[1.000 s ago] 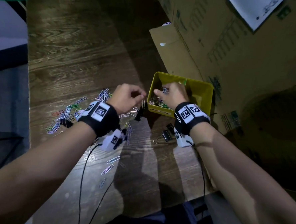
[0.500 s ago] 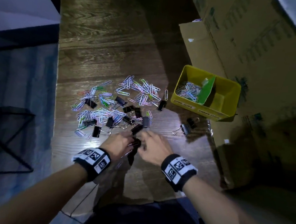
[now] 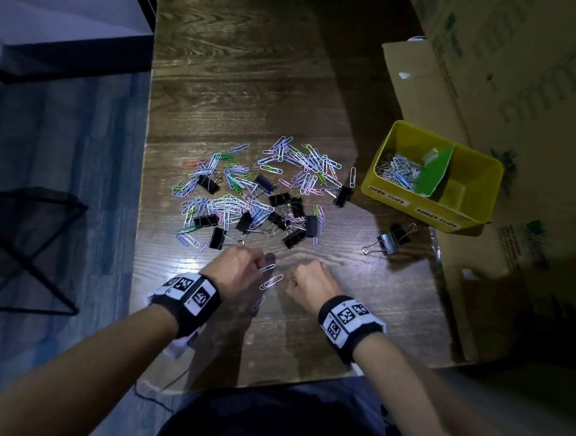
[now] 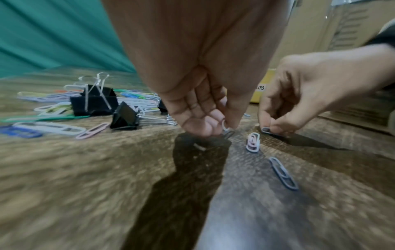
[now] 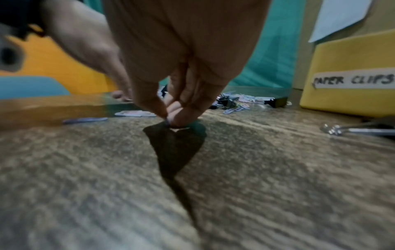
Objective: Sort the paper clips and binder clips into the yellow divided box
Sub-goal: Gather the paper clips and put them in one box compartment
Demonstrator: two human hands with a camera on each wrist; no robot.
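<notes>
A mixed heap of coloured paper clips (image 3: 247, 195) and black binder clips (image 3: 281, 200) lies mid-table. The yellow divided box (image 3: 478, 168) stands at the right, with paper clips (image 3: 397, 170) in its left compartment beside a green divider (image 3: 434, 173). My left hand (image 3: 261, 266) pinches a pale paper clip (image 4: 226, 130) just off the wood, near the heap's front edge. My right hand (image 3: 293, 280) is beside it, thumb and forefinger pinching a small dark paper clip (image 4: 267, 130) at the table surface. Two loose clips (image 4: 253, 142) (image 4: 283, 174) lie between the hands.
Two binder clips (image 3: 390, 239) sit apart near the box's front. Large cardboard boxes (image 3: 511, 79) rise behind and right of the yellow box. The table's left edge (image 3: 140, 208) drops to blue carpet with a black wire stand (image 3: 32, 246). The box's left label (image 5: 352, 79) reads paper clips.
A second ago my right hand was in the yellow box and my left beside it. Both have come back to the near side of the heap and now pinch single clips there.
</notes>
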